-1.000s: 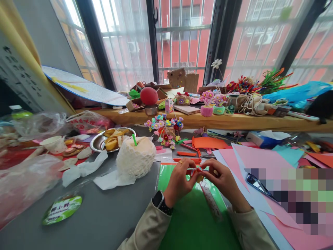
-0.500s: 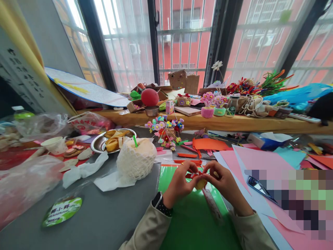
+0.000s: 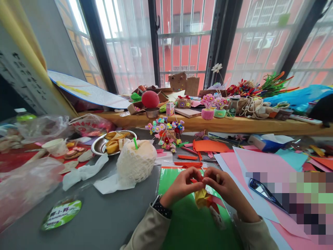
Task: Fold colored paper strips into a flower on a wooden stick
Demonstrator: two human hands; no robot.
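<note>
My left hand (image 3: 184, 184) and my right hand (image 3: 223, 184) meet over a green sheet (image 3: 197, 225), fingertips touching. Between them, both pinch the upper part of a folded paper piece (image 3: 202, 198). Its gold side faces me, and red-orange paper shows at its right and behind the fingers. My fingers cover the pinched edge. A pale patterned strip (image 3: 216, 217) lies below the piece, against the green; whether it is joined to the piece I cannot tell. A small pale object shows by my right hand's curled fingers, too small to name.
Left of the green sheet stands a netted coconut (image 3: 136, 161) with a green straw, beside a metal bowl (image 3: 95, 147) of peels. Orange paper (image 3: 211, 146) lies beyond my hands. Pink sheets (image 3: 262, 159) and a phone (image 3: 266, 194) are on the right. Craft flowers (image 3: 166, 130) stand farther back.
Both hands have moved slightly down. The gold paper has turned and now shows larger below my fingers, with red-orange paper beside it. The patterned strip's upper end has shifted right.
</note>
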